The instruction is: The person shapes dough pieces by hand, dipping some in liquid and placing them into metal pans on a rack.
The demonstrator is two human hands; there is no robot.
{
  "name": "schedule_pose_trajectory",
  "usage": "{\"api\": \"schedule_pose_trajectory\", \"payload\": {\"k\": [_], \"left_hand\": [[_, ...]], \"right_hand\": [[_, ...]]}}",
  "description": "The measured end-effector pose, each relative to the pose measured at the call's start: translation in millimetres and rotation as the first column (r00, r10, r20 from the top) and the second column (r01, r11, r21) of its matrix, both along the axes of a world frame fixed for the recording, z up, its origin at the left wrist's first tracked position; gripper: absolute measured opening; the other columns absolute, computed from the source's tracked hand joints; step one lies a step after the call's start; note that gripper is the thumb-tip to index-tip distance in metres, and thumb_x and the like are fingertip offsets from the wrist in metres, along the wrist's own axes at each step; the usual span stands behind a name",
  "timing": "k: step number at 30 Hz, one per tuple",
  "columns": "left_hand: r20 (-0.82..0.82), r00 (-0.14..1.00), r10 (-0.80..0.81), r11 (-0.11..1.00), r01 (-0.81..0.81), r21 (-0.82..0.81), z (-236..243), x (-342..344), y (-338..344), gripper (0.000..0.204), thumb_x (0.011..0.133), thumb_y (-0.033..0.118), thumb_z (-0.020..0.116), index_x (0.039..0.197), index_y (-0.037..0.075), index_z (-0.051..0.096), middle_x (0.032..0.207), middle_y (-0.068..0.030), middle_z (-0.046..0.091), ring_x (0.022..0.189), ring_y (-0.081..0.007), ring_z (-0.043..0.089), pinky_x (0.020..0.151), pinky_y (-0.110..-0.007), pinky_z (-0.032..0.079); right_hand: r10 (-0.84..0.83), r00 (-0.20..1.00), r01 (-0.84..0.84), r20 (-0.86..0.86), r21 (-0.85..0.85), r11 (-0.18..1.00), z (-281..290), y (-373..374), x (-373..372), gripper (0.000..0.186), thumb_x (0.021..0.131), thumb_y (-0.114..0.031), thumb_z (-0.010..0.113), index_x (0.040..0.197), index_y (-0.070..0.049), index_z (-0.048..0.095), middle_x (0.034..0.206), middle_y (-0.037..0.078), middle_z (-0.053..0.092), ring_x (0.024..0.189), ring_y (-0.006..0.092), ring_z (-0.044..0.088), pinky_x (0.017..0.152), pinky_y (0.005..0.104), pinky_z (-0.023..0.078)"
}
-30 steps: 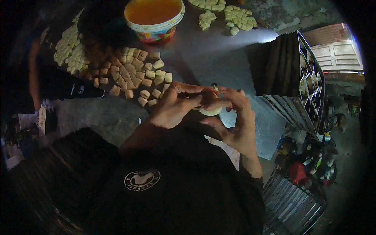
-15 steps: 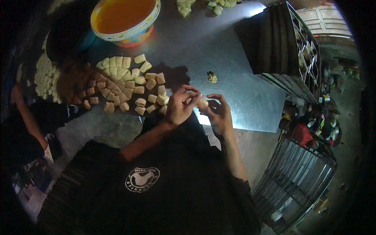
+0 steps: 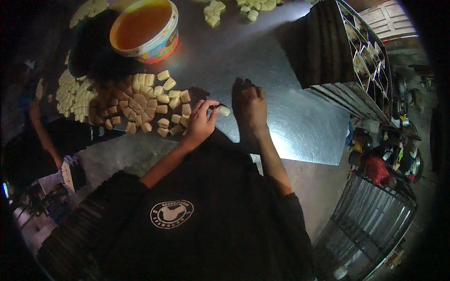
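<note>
My left hand (image 3: 200,122) pinches a small pale dough piece (image 3: 224,111) between thumb and fingertips, just above the steel table (image 3: 300,117). My right hand (image 3: 249,104) lies palm down and flat on the metal beside it, fingers stretched toward the table's middle; I cannot see anything under it. A cluster of cut dough pieces (image 3: 150,103) lies directly left of my left hand, arranged in a rough circle.
A round tub of orange liquid (image 3: 145,29) stands at the far left. More dough pieces (image 3: 75,96) lie at the left edge and more dough lumps (image 3: 243,7) at the far edge. A dark rack (image 3: 347,51) stands on the right. Another person's arm (image 3: 40,131) shows at left.
My hands, together on one dough piece before, have separated. The left keeps a small piece; the right has gone flat onto the table. The view has shifted.
</note>
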State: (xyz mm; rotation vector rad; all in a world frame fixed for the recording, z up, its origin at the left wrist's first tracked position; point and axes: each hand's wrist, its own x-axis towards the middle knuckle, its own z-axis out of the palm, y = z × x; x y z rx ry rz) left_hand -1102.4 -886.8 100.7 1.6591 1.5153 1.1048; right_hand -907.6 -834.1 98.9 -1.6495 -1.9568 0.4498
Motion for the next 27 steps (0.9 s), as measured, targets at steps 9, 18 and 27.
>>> {"api": "schedule_pose_trajectory", "payload": {"k": [9, 18, 27], "left_hand": [[0.269, 0.958, 0.101, 0.995, -0.102, -0.008, 89, 75, 10, 0.023, 0.096, 0.009, 0.058, 0.118, 0.005, 0.064, 0.103, -0.0095, 0.064, 0.094, -0.0208, 0.061, 0.083, -0.028, 0.048], [0.372, 0.913, 0.168, 0.966, -0.228, 0.122, 145, 104, -17, 0.021, 0.094, 0.022, 0.065, 0.107, 0.005, 0.069, 0.094, -0.0079, 0.065, 0.088, -0.0237, 0.064, 0.079, -0.035, 0.051], [0.185, 0.943, -0.275, 0.630, 0.031, 0.776, 161, 59, -6, 0.041, 0.093, 0.046, 0.061, 0.108, 0.008, 0.061, 0.093, -0.0070, 0.062, 0.086, -0.0242, 0.062, 0.081, -0.041, 0.049]], "right_hand": [[0.029, 0.424, -0.258, -0.905, -0.090, 0.962, 71, -13, 29, 0.020, 0.093, -0.007, 0.064, 0.111, 0.001, 0.067, 0.107, 0.010, 0.067, 0.103, 0.0163, 0.062, 0.089, 0.0278, 0.048], [0.242, 0.491, -0.276, -0.837, 0.115, 0.954, 132, -23, 46, 0.019, 0.082, 0.003, 0.074, 0.101, 0.002, 0.070, 0.102, 0.013, 0.070, 0.098, 0.0179, 0.065, 0.087, 0.0302, 0.051], [-0.079, -0.098, -0.655, -0.992, 0.005, 0.755, 201, -46, -18, 0.053, 0.079, 0.019, 0.060, 0.128, 0.000, 0.051, 0.113, 0.014, 0.065, 0.101, 0.0175, 0.064, 0.091, 0.0293, 0.050]]}}
